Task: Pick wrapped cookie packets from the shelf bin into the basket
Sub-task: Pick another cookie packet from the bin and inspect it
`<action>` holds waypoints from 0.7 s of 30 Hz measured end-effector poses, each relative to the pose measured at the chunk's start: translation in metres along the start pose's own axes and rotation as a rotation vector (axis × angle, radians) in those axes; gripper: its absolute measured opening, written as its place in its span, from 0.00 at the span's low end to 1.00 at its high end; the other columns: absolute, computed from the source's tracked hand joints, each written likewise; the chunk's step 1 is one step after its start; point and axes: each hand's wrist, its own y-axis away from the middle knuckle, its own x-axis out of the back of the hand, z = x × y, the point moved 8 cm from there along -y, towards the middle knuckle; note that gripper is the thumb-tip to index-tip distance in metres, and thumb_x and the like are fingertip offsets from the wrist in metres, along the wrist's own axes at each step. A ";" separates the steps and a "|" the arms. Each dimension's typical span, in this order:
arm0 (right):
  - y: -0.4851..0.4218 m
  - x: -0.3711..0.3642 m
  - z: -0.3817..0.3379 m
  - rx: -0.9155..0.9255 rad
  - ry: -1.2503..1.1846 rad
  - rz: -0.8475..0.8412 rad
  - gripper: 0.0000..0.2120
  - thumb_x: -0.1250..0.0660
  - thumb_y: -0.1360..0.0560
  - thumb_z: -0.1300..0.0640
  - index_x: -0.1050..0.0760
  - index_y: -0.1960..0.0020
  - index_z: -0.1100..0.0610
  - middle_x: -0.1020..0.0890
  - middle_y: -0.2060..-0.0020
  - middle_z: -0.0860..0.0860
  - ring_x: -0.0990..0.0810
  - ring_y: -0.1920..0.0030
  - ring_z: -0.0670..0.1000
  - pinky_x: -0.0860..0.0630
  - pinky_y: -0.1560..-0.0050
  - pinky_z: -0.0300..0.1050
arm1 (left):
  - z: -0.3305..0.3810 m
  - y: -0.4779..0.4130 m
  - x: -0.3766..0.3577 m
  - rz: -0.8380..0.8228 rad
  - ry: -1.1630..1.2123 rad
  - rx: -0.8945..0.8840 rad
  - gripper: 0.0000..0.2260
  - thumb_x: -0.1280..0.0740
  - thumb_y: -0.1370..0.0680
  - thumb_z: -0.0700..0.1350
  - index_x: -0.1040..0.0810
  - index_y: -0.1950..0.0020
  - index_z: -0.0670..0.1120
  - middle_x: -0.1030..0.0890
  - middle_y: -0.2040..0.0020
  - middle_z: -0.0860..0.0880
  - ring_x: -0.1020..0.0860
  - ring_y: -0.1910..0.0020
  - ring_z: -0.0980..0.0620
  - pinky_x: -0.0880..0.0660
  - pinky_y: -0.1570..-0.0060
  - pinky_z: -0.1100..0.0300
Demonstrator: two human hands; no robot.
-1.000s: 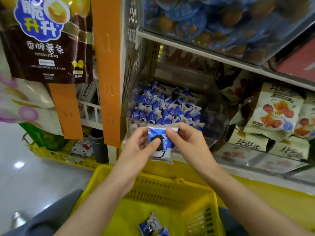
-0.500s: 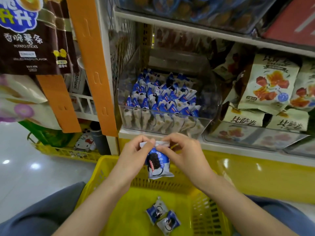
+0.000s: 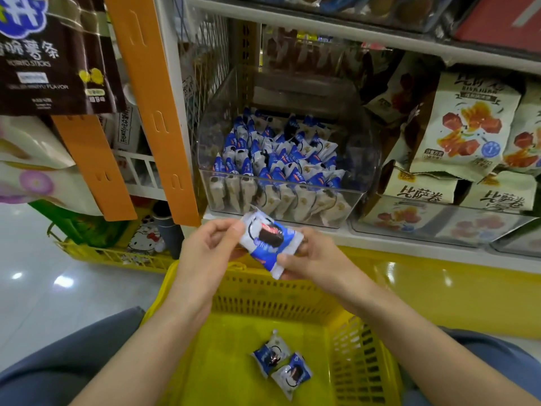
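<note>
Closest to the person is the yellow basket (image 3: 234, 347). Two cookie packets (image 3: 270, 354) already lie side by side on its floor, touching each other. Just above the far edge of the basket, both hands hold one more cookie packet (image 3: 268, 241). The left grip (image 3: 205, 253) pinches its top corner with thumb and finger. The right grip (image 3: 310, 259) is curled round its lower side, with the thumb on the front. A second ago this packet hung straight up and down in front of the bin, held by its top edge. Now it has come down a little and is tipped on a slant. I think that means it is out of the bin and about to be dropped in with the other two. It is not in the basket yet. Behind the hands, on the shelf (image 3: 409, 238), sits the clear bin (image 3: 366, 148). It holds a big pile of blue and white packets (image 3: 278, 153), so there is plenty left to pick. Beside the bin on the right are pale snack bags (image 3: 468, 124).
</note>
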 end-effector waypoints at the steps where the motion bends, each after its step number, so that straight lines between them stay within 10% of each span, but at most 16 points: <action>1: 0.001 -0.004 0.003 -0.003 0.119 -0.034 0.16 0.33 0.27 0.67 0.32 0.41 0.61 0.19 0.51 0.59 0.20 0.60 0.46 0.20 0.60 0.37 | 0.000 0.000 0.001 -0.003 -0.035 -0.015 0.05 0.36 0.22 0.43 0.21 0.53 0.46 0.16 0.58 0.48 0.18 0.59 0.55 0.23 0.62 0.68; 6: 0.006 -0.012 -0.012 0.271 0.539 0.010 0.22 0.29 0.29 0.53 0.30 0.38 0.51 0.23 0.44 0.45 0.25 0.43 0.42 0.28 0.40 0.38 | 0.015 0.007 -0.004 -0.048 -0.398 -0.279 0.09 0.35 0.23 0.41 0.24 0.62 0.51 0.21 0.66 0.54 0.24 0.65 0.63 0.30 0.66 0.73; 13: 0.013 -0.009 -0.028 0.437 0.407 0.118 0.05 0.33 0.26 0.49 0.23 0.59 0.48 0.20 0.69 0.45 0.23 0.67 0.40 0.27 0.63 0.36 | 0.016 0.016 -0.015 -0.130 -0.451 -0.398 0.10 0.36 0.23 0.42 0.26 0.62 0.54 0.22 0.62 0.54 0.25 0.65 0.58 0.31 0.67 0.68; 21: 0.014 -0.002 -0.028 0.435 0.318 0.192 0.02 0.31 0.27 0.53 0.22 0.58 0.50 0.18 0.64 0.45 0.21 0.60 0.43 0.23 0.56 0.44 | 0.016 0.017 -0.020 -0.164 -0.427 -0.323 0.08 0.35 0.23 0.41 0.24 0.61 0.51 0.20 0.67 0.59 0.24 0.66 0.64 0.31 0.68 0.74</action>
